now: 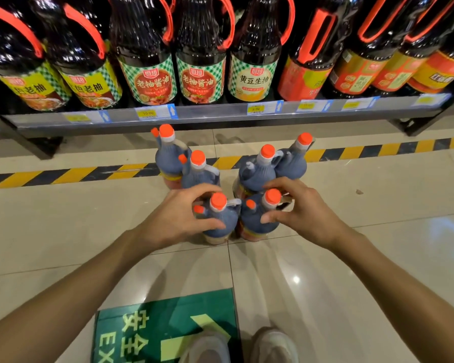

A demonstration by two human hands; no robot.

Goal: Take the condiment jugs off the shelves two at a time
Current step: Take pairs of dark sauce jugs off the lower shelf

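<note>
Six condiment jugs stand upright on the tiled floor (63, 231) in front of the shelf (220, 115), each dark with an orange cap, set in three rows of two. The far row has one jug at the left (168, 158) and one at the right (295, 159). The middle row has a left jug (198, 172) and a right jug (258, 171), each touching the one behind it. The near row holds two more: the left hand (173, 218) curls round the neck and shoulder of the near left jug (220, 218), thumb on the near side and fingers over the far side, while the right hand (303, 208) curls round the near right jug (257, 218) in the same way. These two jugs stand just beside each other, bases on the floor. On the shelf above, at least nine larger dark jugs with red handles (147, 61) stand in a row, with price tags along the shelf edge. A yellow-and-black striped line (63, 175) runs across the floor behind the group. A green exit sign (142, 334) lies on the floor near two shoes (273, 347).
</note>
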